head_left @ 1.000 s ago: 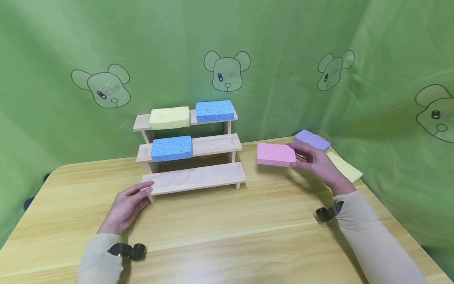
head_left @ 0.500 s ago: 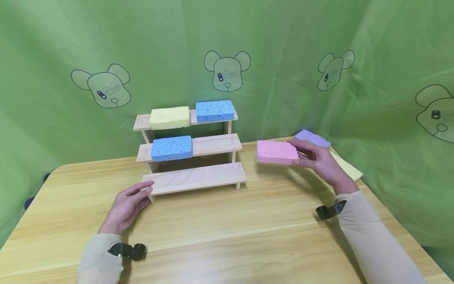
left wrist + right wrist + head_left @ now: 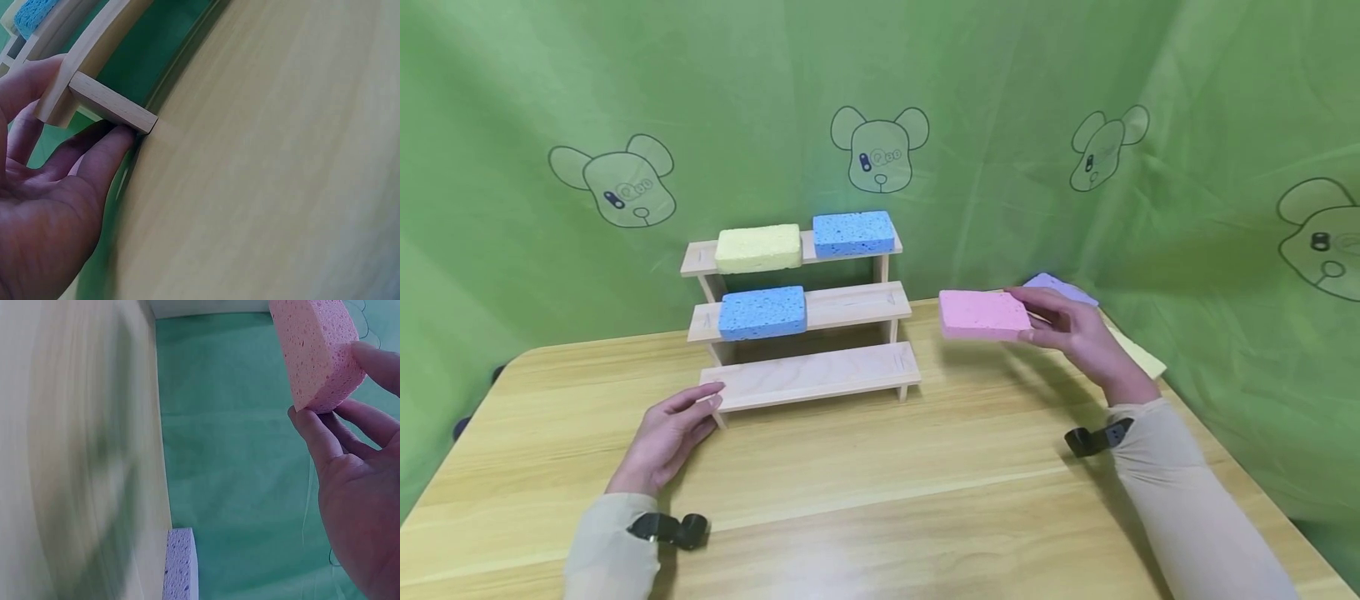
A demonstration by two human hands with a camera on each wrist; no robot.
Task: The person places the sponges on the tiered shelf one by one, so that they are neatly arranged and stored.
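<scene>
My right hand holds a pink sponge by its right end, lifted above the table to the right of a three-step wooden shelf. In the right wrist view the thumb and fingers pinch the end of the pink sponge. My left hand grips the left end of the lowest step. Seen from the left wrist, its fingers lie against the step's end and its leg. On the top step sit a yellow sponge and a blue sponge. Another blue sponge lies on the middle step's left half.
A purple sponge, partly behind my right hand, lies at the table's back right. Beside it is a pale yellow sponge, partly hidden by the hand. A green curtain with bear-head outlines hangs behind the wooden table.
My right hand has raised the pink sponge slightly, hiding more of the purple and yellow sponges behind it. The left hand and the shelf have stayed put.
</scene>
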